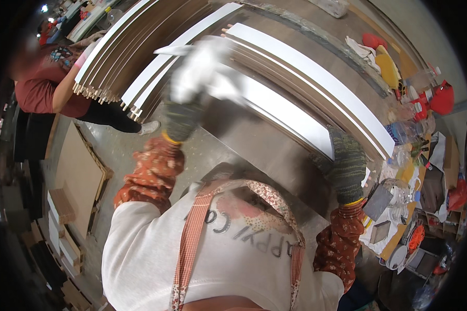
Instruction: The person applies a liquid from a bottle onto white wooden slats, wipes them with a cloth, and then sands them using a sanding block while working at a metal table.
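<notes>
A: ok so what does the white panel [293, 116] look like?

B: long, narrow, bright white face up, over the brown table [244, 137] right in front of the wearer. right hand [347, 163], dark knit glove, has its fingers curled round the right end. left hand [184, 115], also gloved, is at the other end with a white cloth [200, 75]. super blurry, can't tell how open it is.

A: anything in the way?

B: the cloth covers the panel's left end. just behind is a stack [316, 85] of white-topped boards, and 1 co-worker [49, 85] in maroon stands by more boards [114, 57] with peg ends. right side's a mess: clear bottles [402, 132], red stuff.

A: and the room?

B: grey floor [122, 142], big brown sheet [78, 179] lying low on the left.
</notes>
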A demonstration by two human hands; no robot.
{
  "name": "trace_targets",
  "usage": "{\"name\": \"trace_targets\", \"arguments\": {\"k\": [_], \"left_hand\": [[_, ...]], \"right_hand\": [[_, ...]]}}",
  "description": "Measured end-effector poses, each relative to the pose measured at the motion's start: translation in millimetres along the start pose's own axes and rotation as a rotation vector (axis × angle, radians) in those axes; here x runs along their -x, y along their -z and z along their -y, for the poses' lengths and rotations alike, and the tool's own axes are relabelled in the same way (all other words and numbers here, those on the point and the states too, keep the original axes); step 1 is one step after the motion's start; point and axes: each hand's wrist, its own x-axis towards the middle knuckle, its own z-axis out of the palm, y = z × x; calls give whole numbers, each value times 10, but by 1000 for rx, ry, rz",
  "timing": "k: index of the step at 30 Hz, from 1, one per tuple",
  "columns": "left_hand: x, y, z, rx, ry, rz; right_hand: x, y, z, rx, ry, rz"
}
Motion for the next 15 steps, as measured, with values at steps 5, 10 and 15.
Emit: {"name": "trace_targets", "arguments": {"k": [5,10,15], "left_hand": [[171,-936,-500,-96,-530,456],[-134,-364,-87,-274,-468,353],[-295,663,426,-222,196,197]], "right_hand": [[3,-176,-106,11,-9,137],[34,-155,-34,77,7,48],[-29,-233,-30,85,31,74]]}}
